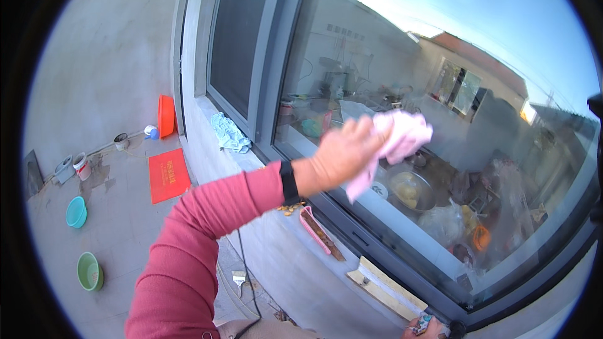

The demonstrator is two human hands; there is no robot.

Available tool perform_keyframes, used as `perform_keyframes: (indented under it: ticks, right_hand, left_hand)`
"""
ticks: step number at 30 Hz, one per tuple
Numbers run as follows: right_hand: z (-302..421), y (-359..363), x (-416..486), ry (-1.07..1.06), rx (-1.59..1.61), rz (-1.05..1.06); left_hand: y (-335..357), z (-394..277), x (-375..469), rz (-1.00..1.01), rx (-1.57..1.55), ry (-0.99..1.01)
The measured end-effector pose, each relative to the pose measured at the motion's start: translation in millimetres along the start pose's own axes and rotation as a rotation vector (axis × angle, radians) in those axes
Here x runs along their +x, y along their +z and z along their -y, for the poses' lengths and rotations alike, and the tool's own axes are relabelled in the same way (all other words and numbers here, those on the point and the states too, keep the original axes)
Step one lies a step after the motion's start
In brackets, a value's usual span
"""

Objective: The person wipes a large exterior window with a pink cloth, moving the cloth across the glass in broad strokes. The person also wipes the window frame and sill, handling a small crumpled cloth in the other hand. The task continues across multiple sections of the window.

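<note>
My left hand [346, 155], on an arm in a rose-red sleeve with a black wristband, presses a crumpled pink cloth [403, 136] to the glass of a sliding window [471, 146]. The cloth is blurred, and one corner hangs below my fingers. At the bottom right edge, my right hand [435, 328] is partly cut off beside the window sill [282, 230]. Its fingers close around a small item with a colourful pattern [423, 324], too little shown to name.
On the sill lie a light blue cloth [228, 133], a pink-edged brown strip [322, 235] and pale wooden pieces [386, 287]. Below are a paintbrush [239, 280], a dark cable [247, 273], a red mat [169, 175], a green basin [89, 271] and a turquoise basin [76, 212].
</note>
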State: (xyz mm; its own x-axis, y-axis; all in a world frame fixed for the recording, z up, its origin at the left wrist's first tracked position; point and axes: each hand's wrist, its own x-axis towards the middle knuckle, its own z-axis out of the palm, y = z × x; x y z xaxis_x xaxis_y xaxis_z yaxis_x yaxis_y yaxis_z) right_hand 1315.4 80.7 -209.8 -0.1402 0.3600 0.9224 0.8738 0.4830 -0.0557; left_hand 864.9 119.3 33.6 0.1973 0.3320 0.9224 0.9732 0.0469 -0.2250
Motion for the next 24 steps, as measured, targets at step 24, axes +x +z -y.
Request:
perform_keyframes:
  ticks: [24]
  right_hand:
    - [51.2,32.2,1.3,-0.126,0.047,-0.105]
  left_hand:
    - [-18.8,116.0,101.5,-0.194,0.088,-0.201]
